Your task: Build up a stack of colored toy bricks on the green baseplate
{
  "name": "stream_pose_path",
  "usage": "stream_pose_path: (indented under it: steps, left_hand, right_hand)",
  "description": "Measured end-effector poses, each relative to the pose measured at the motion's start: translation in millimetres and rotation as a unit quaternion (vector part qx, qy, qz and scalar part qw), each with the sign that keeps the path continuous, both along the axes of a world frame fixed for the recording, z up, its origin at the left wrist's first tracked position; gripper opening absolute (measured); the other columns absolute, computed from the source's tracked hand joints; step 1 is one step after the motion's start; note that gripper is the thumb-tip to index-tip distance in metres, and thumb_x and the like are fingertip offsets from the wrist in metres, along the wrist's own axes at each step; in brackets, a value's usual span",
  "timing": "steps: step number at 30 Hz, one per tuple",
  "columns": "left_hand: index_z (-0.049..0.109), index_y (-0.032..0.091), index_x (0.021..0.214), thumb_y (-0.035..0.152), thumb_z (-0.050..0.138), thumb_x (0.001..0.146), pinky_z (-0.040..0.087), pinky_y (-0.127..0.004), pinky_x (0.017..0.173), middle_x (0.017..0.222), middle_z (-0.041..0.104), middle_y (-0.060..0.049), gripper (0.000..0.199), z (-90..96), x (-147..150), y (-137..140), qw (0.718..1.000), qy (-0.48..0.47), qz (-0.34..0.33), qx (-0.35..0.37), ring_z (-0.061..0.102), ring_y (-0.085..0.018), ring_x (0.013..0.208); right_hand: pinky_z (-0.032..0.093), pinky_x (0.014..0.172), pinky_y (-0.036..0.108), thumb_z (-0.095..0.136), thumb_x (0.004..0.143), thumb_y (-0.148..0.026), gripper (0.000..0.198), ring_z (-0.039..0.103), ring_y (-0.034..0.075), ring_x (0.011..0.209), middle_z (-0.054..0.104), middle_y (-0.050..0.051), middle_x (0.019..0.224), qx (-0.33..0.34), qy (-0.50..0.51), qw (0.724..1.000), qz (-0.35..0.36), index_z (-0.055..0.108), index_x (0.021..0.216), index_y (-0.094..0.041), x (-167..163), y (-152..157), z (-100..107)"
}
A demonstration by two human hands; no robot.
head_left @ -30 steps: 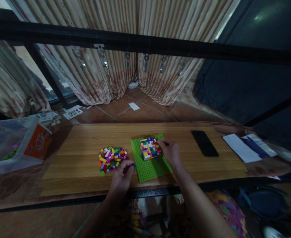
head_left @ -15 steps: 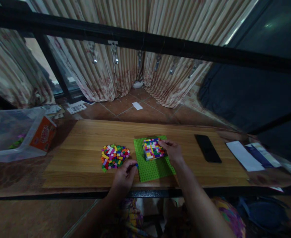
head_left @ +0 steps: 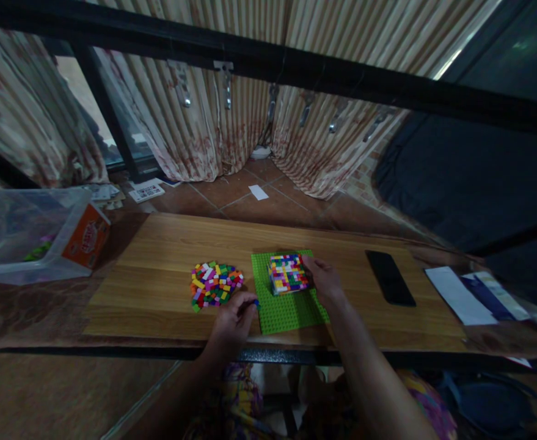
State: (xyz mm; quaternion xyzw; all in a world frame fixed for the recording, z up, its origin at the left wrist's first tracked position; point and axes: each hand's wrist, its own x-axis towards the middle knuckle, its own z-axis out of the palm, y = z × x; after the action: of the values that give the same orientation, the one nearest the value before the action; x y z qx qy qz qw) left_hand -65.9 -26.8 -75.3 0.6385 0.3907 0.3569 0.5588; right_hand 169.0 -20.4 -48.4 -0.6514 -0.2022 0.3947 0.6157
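A multicoloured block of building bricks (head_left: 288, 275) sits on a green studded baseplate (head_left: 286, 318), toward its far half. My right hand (head_left: 327, 282) is at the block's right side, its thumb and fingers closed on that edge; part of the fingertips is hidden. Over the baseplate's left edge, my left hand (head_left: 235, 318) pinches a small blue brick (head_left: 256, 303) between thumb and fingers. Just beyond that hand lies a pile of loose bricks (head_left: 214, 285) in many colours, on the wooden board (head_left: 158, 275).
A black phone (head_left: 390, 278) lies on the board to the right, with papers (head_left: 460, 295) past it. At the left stands a clear plastic bin (head_left: 34, 244) with an orange label and a few pieces inside. A dark metal bar (head_left: 268, 58) crosses above, before curtains.
My right hand has slid from the block's top right corner down to its right side. My left hand still pinches the blue brick in about the same place. The view has shifted slightly.
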Motion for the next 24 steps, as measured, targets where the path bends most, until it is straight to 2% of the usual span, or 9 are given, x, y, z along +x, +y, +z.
stream_pose_path:
  steps: [10, 17, 21, 24]
  left_hand:
    - [0.063, 0.018, 0.097, 0.027, 0.054, 0.086, 0.050, -0.028, 0.073, 0.087, 0.066, -0.006, 0.018, -0.8, -0.3, 0.2, 1.000, 0.020, -0.002, -0.005, 0.062, -0.018, 0.081]
    - [0.063, 0.019, 0.096, 0.029, 0.054, 0.086, 0.050, -0.028, 0.071, 0.087, 0.066, -0.005, 0.017, -5.6, 0.8, 0.2, 0.999, -0.019, 0.004, -0.026, 0.062, -0.018, 0.082]
    - [0.061, 0.019, 0.095, 0.030, 0.055, 0.085, 0.050, -0.028, 0.070, 0.086, 0.065, -0.004, 0.017, -8.6, 0.9, 0.4, 0.999, -0.034, 0.006, -0.036, 0.060, -0.017, 0.080]
    - [0.061, 0.018, 0.097, 0.029, 0.054, 0.085, 0.049, -0.027, 0.070, 0.087, 0.064, -0.004, 0.018, -8.1, 3.1, 1.1, 0.998, -0.031, 0.018, -0.048, 0.060, -0.016, 0.080]
  right_hand:
    - [0.043, 0.053, 0.024, 0.082, 0.052, -0.049, 0.036, 0.056, 0.011, 0.053, 0.069, -0.001, 0.061, 0.017, -0.061, 0.998, -0.009, 0.072, 0.065, -0.017, -1.4, 3.8, 0.2]
    - [0.046, 0.055, 0.027, 0.078, 0.058, -0.051, 0.036, 0.059, 0.014, 0.056, 0.071, 0.001, 0.064, 0.033, -0.097, 0.995, 0.004, 0.073, 0.069, -0.017, -16.5, 4.5, -3.5]
    - [0.046, 0.057, 0.028, 0.069, 0.068, -0.059, 0.043, 0.061, 0.016, 0.060, 0.072, 0.004, 0.069, 0.041, -0.122, 0.992, -0.014, 0.072, 0.075, -0.017, -15.2, -5.3, -8.4]
    - [0.049, 0.065, 0.030, 0.065, 0.072, -0.060, 0.045, 0.065, 0.020, 0.072, 0.074, 0.006, 0.082, 0.043, -0.147, 0.988, -0.019, 0.073, 0.083, -0.018, -14.2, -21.0, -10.2]
